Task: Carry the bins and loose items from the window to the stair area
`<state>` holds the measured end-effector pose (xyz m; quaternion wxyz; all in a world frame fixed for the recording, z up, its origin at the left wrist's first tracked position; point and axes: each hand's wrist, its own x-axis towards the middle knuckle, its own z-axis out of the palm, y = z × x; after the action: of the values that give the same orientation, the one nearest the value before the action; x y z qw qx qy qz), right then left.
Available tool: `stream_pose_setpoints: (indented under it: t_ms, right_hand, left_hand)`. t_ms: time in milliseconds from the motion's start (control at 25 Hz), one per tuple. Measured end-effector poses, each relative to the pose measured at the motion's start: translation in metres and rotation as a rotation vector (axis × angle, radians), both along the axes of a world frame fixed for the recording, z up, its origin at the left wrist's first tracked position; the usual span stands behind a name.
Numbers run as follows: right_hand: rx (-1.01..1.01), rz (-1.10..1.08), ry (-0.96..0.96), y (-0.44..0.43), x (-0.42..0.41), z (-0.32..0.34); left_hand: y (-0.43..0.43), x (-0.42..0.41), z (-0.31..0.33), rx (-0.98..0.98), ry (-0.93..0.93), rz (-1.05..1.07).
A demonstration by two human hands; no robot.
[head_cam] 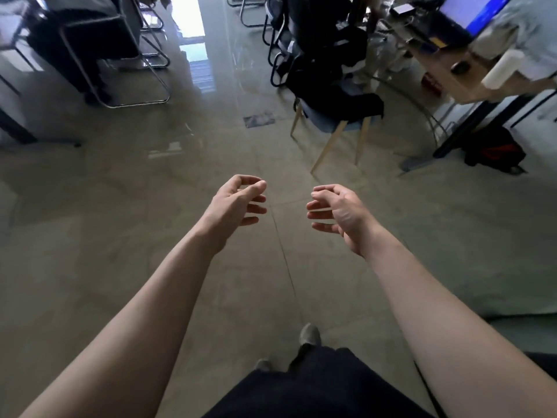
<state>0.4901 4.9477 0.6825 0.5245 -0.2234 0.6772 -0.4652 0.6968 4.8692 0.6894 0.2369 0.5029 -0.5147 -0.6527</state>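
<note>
Both my arms reach forward over a glossy tiled floor (120,236). My left hand (238,203) is held out at mid-frame with fingers loosely curled and apart, holding nothing. My right hand (337,215) mirrors it a little to the right, palm turned inward, fingers spread and empty. No bin or loose item shows in the head view. My dark trousers and one shoe (309,334) are visible at the bottom.
A blue chair with wooden legs (334,122), draped in dark clothing, stands ahead right. A desk (458,76) with a laptop (470,16) lies at far right, a dark bag (494,152) beneath it. Metal-framed chairs (126,55) stand at upper left. Bright window light reflects on the floor ahead.
</note>
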Motion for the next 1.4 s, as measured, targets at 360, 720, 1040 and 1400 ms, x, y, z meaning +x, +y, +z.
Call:
stream_pose_setpoints:
  t_ms: [360, 720, 1040, 1400]
  right_hand:
    - [0.014, 0.130, -0.067, -0.186, -0.051, -0.015]
    - [0.004, 0.262, -0.057, -0.356, -0.067, -0.013]
    - [0.032, 0.245, -0.011, -0.509, -0.048, -0.026]
    - [0.028, 0.214, 0.012, -0.676, -0.022, -0.011]
  left_hand:
    - [-0.143, -0.040, 0.000, 0.018, -0.012, 0.214]
    - [-0.279, -0.050, 0.002, 0.018, -0.011, 0.384]
    - [-0.446, -0.030, -0.025, 0.050, 0.033, 0.330]
    - [-0.625, -0.002, -0.021, 0.097, 0.067, 0.314]
